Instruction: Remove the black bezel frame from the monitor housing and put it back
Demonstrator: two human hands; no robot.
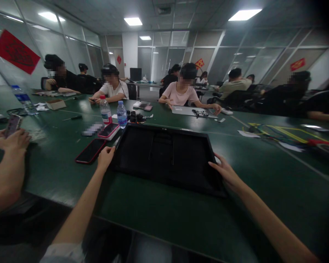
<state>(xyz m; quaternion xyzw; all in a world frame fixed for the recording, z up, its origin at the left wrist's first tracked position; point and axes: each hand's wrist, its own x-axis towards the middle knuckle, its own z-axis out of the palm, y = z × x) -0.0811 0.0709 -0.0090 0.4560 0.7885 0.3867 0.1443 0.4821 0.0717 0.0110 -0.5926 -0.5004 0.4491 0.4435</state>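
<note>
A black, rectangular monitor-like panel (189, 157) with a raised rim lies in front of me, over the green table (142, 212). My left hand (106, 157) is closed on its left edge, fingertips pinching the rim. At the opposite side, my right hand (227, 172) grips the right rim, thumb on top and the other fingers partly hidden behind the edge. Two upright bars stand out in the panel's dark middle. Beside my left hand rests a red-edged phone (91, 151), and a pink-edged phone (109, 130) lies just beyond it.
Two bottles, one red-capped (105, 113) and one blue-labelled (122, 116), stand behind the phones near black parts (135, 117). A co-worker's hands (12, 140) hold a phone at left. Across the table, a person handles a grey panel (182, 110). Cables (279, 135) lie right.
</note>
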